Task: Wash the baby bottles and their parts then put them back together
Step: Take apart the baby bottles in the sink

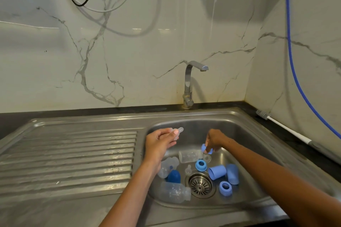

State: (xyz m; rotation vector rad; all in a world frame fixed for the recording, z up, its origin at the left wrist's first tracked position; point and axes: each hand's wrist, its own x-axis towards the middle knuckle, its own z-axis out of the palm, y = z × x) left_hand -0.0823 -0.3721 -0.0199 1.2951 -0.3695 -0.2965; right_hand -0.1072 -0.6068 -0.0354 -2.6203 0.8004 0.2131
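Observation:
Over the steel sink basin [239, 131], my left hand [160, 143] pinches a clear silicone teat [178, 131]. To its right, my right hand [215, 139] grips a blue screw ring [206, 149] just above a clear bottle [190, 155] lying on its side. On the basin floor lie another clear bottle [175, 191], a third bottle [167, 167] partly under my left wrist, a dark blue cap [174, 176], two light blue caps [217, 171] [232, 173], two blue rings [201, 165] [225, 187] and two loose teats [188, 169] [207, 157].
The tap [190, 81] stands at the basin's back rim, with no water running. A ribbed draining board [73, 158] lies to the left. A bottle brush [280, 125] rests on the dark counter at the right. The drain strainer [200, 185] sits mid-basin.

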